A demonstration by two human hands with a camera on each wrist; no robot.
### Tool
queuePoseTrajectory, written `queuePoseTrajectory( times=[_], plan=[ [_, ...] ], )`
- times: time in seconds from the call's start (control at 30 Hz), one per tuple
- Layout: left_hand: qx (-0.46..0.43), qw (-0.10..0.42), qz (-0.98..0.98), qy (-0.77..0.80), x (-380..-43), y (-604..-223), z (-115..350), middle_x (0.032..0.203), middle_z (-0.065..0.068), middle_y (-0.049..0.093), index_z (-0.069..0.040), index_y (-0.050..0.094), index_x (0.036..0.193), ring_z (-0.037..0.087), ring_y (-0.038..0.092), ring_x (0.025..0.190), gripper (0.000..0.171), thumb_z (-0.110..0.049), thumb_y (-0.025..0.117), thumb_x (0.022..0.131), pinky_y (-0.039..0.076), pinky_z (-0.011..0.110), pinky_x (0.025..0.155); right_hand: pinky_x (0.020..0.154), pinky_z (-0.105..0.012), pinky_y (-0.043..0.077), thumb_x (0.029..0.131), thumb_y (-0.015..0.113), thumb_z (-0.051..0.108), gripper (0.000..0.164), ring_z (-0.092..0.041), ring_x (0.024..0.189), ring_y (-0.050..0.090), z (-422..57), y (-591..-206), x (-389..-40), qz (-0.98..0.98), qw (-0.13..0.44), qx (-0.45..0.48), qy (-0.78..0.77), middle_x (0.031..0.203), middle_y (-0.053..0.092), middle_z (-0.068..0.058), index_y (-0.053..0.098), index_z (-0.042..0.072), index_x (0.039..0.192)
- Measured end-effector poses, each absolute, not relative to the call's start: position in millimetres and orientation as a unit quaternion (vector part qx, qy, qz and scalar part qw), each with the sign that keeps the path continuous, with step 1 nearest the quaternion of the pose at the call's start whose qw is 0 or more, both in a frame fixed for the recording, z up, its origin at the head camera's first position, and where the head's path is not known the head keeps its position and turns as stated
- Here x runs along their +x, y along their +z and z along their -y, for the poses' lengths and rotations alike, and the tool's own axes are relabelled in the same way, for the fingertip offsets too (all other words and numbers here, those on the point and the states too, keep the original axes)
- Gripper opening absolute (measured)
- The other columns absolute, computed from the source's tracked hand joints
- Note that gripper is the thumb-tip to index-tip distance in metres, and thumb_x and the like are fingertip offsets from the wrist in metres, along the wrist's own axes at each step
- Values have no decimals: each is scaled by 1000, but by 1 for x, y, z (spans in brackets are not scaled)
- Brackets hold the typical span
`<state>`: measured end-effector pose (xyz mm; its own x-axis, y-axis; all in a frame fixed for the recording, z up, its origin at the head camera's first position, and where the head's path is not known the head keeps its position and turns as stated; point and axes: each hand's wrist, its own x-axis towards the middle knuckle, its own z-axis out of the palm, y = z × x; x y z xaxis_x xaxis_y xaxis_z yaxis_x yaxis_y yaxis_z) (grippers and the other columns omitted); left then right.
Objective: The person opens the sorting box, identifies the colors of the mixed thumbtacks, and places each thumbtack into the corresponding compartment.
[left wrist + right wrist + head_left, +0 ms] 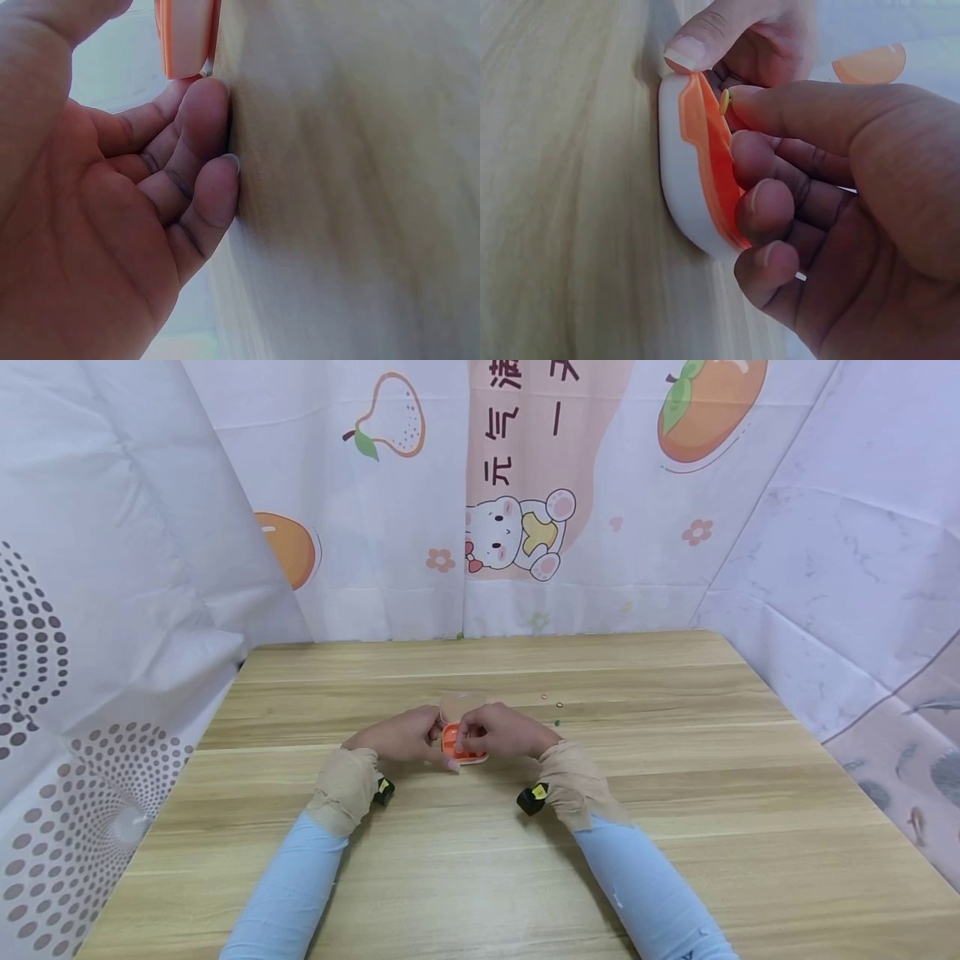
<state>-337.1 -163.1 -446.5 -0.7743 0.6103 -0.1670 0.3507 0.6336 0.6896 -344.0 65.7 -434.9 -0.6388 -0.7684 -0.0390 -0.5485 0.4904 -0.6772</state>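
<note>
A small white pill box with orange compartments sits on the table, its clear lid standing open at the far side. My left hand holds the box from the left, its thumb on the rim and curled fingers against its wall. Over the compartments is my right hand, pinching a tiny yellow round piece between thumb and index finger. The other right fingers are curled beside the orange interior. What lies inside the compartments is mostly hidden by the hands.
To the right of the box lie a tiny reddish ring, a dark ring and a small green piece. The wooden table ends at a printed curtain behind.
</note>
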Motion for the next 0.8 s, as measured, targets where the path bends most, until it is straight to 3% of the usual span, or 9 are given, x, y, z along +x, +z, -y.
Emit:
queuePoseTrajectory(
  times=[0.3,0.6,0.8],
  plan=[
    [276,199,-881,330,-338,-446,164,99,6,58,-6,55,117,19,51,89,60,-37,91,79,44,33,78,62,-23,46,99,66,8,10,-6,66,55,-63,-437,-343,-846,173,-387,-324,77,67,4,73,12,93],
    [272,202,-879,335,-335,-443,163,94,10,57,-5,55,112,18,47,81,57,-35,91,80,40,32,71,61,-23,45,100,66,9,11,-5,64,54,-62,-437,-343,-849,175,-385,-318,77,67,5,73,13,93],
    [267,199,-885,326,-334,-442,162,97,10,56,-5,54,115,19,49,85,59,-36,91,80,42,33,75,61,-23,46,100,66,9,11,-6,64,55,-62,-438,-343,-847,176,-386,-320,77,68,5,74,14,93]
  ],
)
